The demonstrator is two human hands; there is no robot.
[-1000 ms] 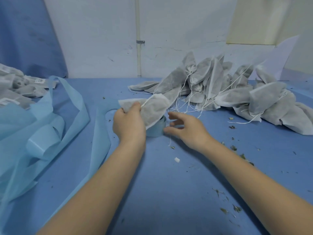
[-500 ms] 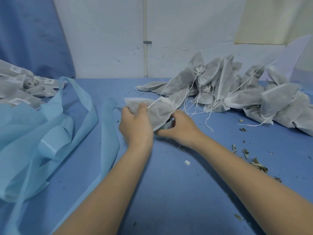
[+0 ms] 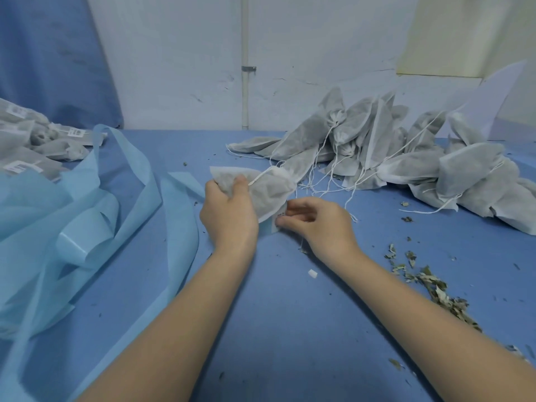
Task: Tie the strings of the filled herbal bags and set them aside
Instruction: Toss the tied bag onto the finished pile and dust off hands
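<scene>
Head view: left hand (image 3: 229, 210) grips a filled bag (image 3: 262, 190) just above the blue table (image 3: 290, 329), thumb across its cloth. Right hand (image 3: 316, 224), fingers curled, pinches a small label (image 3: 279, 217) at the bag's lower edge. Bag pile (image 3: 406, 158) lies behind, near the wall; loose herbs (image 3: 429, 282) lie right.

Soft, even, cool light is filling the scene, moderately bright, with no glare showing. Only faint, diffuse shadows are lying under the forearms on the blue desk (image 3: 290, 329). The wide-angle lens is bending the far wall (image 3: 179, 68) and stretching things toward the left and right edges. The near corners are looking slightly smeared, while the middle is staying reasonably sharp, with a mildly soft, compressed texture overall.
</scene>
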